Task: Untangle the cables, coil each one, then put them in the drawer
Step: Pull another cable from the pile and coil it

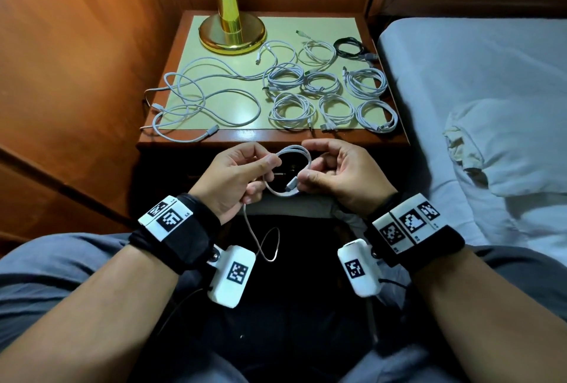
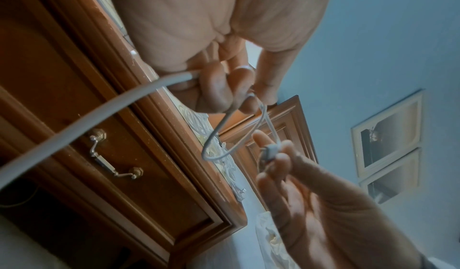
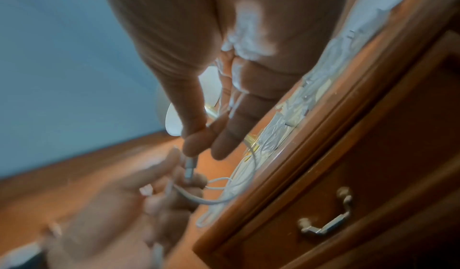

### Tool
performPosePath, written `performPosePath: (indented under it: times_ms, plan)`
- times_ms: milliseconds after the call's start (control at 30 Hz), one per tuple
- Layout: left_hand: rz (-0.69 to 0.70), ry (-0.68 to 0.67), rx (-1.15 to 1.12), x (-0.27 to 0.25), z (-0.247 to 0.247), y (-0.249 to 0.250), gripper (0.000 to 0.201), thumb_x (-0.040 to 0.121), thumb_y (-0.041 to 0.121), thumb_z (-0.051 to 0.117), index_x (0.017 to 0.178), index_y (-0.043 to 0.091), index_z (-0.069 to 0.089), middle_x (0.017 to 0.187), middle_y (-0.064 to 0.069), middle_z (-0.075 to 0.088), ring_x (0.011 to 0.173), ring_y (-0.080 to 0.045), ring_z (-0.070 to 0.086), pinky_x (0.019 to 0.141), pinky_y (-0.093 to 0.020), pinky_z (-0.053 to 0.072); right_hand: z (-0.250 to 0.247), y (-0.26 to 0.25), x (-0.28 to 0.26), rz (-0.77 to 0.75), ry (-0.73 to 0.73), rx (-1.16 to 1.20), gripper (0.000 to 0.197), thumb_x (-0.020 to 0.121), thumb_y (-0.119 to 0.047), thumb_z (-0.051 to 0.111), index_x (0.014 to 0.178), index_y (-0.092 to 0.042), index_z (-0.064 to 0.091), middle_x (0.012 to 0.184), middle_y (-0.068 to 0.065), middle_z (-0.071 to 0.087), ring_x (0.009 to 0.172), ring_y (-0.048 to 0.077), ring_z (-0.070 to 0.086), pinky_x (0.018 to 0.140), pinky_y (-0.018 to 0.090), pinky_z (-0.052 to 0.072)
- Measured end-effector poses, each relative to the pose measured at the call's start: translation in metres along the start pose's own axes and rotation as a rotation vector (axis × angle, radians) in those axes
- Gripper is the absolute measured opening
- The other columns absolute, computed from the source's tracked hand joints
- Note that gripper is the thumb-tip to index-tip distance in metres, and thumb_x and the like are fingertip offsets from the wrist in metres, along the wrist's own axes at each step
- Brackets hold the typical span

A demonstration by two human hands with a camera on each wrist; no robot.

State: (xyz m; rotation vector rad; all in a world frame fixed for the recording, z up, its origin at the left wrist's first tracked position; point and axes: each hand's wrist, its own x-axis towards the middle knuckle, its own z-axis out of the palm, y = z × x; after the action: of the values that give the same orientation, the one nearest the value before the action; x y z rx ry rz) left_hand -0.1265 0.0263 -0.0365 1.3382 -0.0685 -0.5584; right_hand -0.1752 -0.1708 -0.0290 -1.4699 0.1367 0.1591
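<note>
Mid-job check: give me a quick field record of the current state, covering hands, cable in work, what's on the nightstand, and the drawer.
left hand: pinches a loop of the white cable
right hand: pinches the cable's connector
cable tail: hangs loose below the left hand
nightstand: many coiled white cables, one coiled black cable, loose white cables at left
drawer: closed
lamp: rear left

A brass lamp (image 1: 230, 30) stands on the nightstand (image 1: 190, 125) — beside a bed (image 1: 478, 82) with, perhaps, a crumpled pillow (image 1: 506, 149).
</note>
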Motion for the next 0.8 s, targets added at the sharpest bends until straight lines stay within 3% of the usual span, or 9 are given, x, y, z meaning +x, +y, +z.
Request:
performPosePath:
  times_ms: [100, 167, 233, 333, 433, 500, 600, 667, 800]
  plan:
    - [-0.018, -0.043, -0.01, -0.0016, -0.0002, 0.0016, 0.022, 0.081, 0.023, 0.068, 0.087, 0.003, 0.062, 0.064, -0.005, 0.053, 0.04, -0.005, 0.03, 0.045, -0.023, 0.014, -0.0002, 0.0022, 0.0026, -0.053, 0.02, -0.184, 0.038, 0.082, 0.0, 0.075, 0.115, -0.013, 0.064, 0.074, 0.007, 0.07, 0.071, 0.025, 0.072, 0.07, 0.032, 0.06]
    - [-0.022, -0.057, -0.012, -0.0019, -0.0006, 0.0024, 0.021, 0.083, 0.023, 0.066, 0.088, 0.003, 0.063, 0.064, -0.005, 0.051, 0.04, -0.005, 0.029, 0.045, -0.022, 0.015, -0.0012, 0.0032, 0.0044, -0.09, 0.053, -0.34, 0.016, 0.084, -0.009, 0.077, 0.099, -0.012, 0.072, 0.074, 0.009, 0.073, 0.067, 0.02, 0.068, 0.066, 0.035, 0.057]
    - [-0.016, -0.06, -0.002, -0.0017, -0.0006, 0.003, 0.021, 0.083, 0.023, 0.066, 0.088, 0.003, 0.063, 0.065, -0.005, 0.051, 0.04, -0.005, 0.029, 0.045, -0.021, 0.015, -0.0045, 0.0059, 0.0068, -0.142, 0.105, -0.504, 0.006, 0.082, -0.015, 0.079, 0.084, -0.017, 0.074, 0.075, 0.005, 0.072, 0.064, 0.011, 0.06, 0.065, 0.032, 0.051]
    - [-0.002, -0.039, 0.005, -0.0004, -0.0012, 0.0036, 0.02, 0.083, 0.023, 0.066, 0.086, 0.003, 0.064, 0.065, -0.006, 0.051, 0.04, -0.005, 0.029, 0.044, -0.021, 0.015, -0.0073, 0.0061, 0.0085, -0.136, 0.09, -0.622, 0.009, 0.078, -0.018, 0.081, 0.08, -0.019, 0.072, 0.078, -0.003, 0.068, 0.06, 0.009, 0.052, 0.064, 0.031, 0.046]
    - [-0.007, -0.013, -0.031, 0.001, -0.0029, 0.003, 0.019, 0.084, 0.023, 0.066, 0.084, 0.004, 0.065, 0.065, -0.005, 0.051, 0.04, -0.004, 0.029, 0.042, -0.018, 0.017, -0.0031, 0.0037, 0.0061, -0.092, -0.014, -0.548, 0.013, 0.079, -0.022, 0.082, 0.08, -0.018, 0.069, 0.075, 0.002, 0.072, 0.062, 0.02, 0.063, 0.066, 0.038, 0.053]
    - [-0.022, -0.021, -0.062, 0.0008, -0.0029, 0.0029, 0.018, 0.086, 0.023, 0.064, 0.085, 0.004, 0.065, 0.066, -0.005, 0.05, 0.04, -0.004, 0.029, 0.042, -0.018, 0.018, -0.0008, 0.0031, 0.0042, -0.12, -0.015, -0.586, 0.02, 0.077, -0.029, 0.084, 0.077, -0.019, 0.067, 0.073, 0.004, 0.072, 0.066, 0.023, 0.067, 0.066, 0.035, 0.053]
    - [-0.058, -0.049, -0.085, -0.0002, -0.0026, 0.0042, 0.016, 0.09, 0.021, 0.062, 0.084, 0.007, 0.066, 0.067, -0.006, 0.052, 0.041, -0.005, 0.029, 0.04, -0.017, 0.021, -0.0022, 0.004, 0.0038, -0.16, 0.039, -0.71, 0.027, 0.074, -0.035, 0.085, 0.07, -0.023, 0.06, 0.07, 0.0, 0.068, 0.058, 0.006, 0.056, 0.058, 0.024, 0.046]
    - [-0.062, -0.057, -0.072, -0.0002, -0.0029, 0.0042, 0.016, 0.091, 0.02, 0.061, 0.085, 0.005, 0.065, 0.067, -0.006, 0.052, 0.041, -0.006, 0.029, 0.041, -0.017, 0.02, -0.0042, 0.0057, 0.0052, -0.166, 0.059, -0.772, 0.028, 0.076, -0.032, 0.084, 0.069, -0.023, 0.058, 0.069, -0.005, 0.066, 0.056, 0.004, 0.053, 0.056, 0.019, 0.041]
    - [-0.008, 0.0, 0.007, 0.0021, -0.0033, 0.0036, 0.016, 0.093, 0.015, 0.061, 0.087, 0.001, 0.064, 0.065, -0.003, 0.055, 0.041, -0.005, 0.031, 0.043, -0.022, 0.015, -0.0065, 0.0074, 0.0074, -0.135, 0.017, -0.686, 0.02, 0.078, -0.015, 0.079, 0.075, -0.024, 0.061, 0.075, -0.004, 0.067, 0.067, 0.012, 0.06, 0.072, 0.035, 0.052]
